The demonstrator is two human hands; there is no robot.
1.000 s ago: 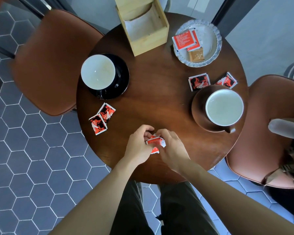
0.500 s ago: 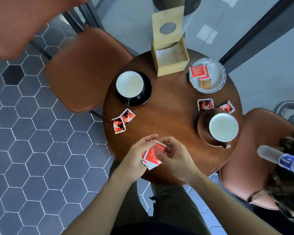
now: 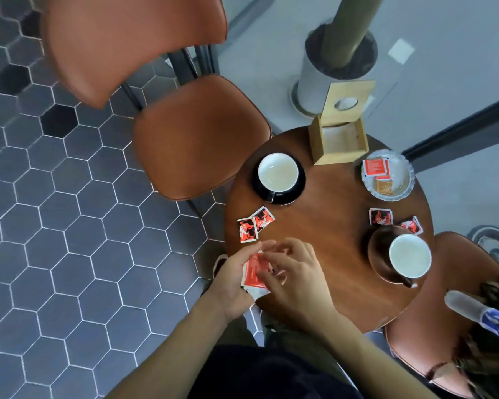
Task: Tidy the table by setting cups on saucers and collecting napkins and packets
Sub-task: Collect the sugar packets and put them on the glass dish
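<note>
Gathering: both hands are working at the near rim of the round table, the landmark for every entry below.

- Left hand, at the near-left rim: closed around a small stack of red packets, cupping them from beneath so they are staying squared together.
- Right hand, touching the same stack from above: fingers are pinching and aligning it, apparently neatening the bundle before collecting more.
- Two loose packets, on the left part of the top, just beyond the hands: overlapping, awaiting pickup.
- White cup on brown saucer, near-right rim: already seated.
- Two more packets, just beyond that saucer.
- White cup on black saucer, far-left part: already seated.
- Scalloped dish, far-right rim: holding collected packets, the likely destination.
- Wooden napkin holder, far rim: upright, napkins inside.
</note>
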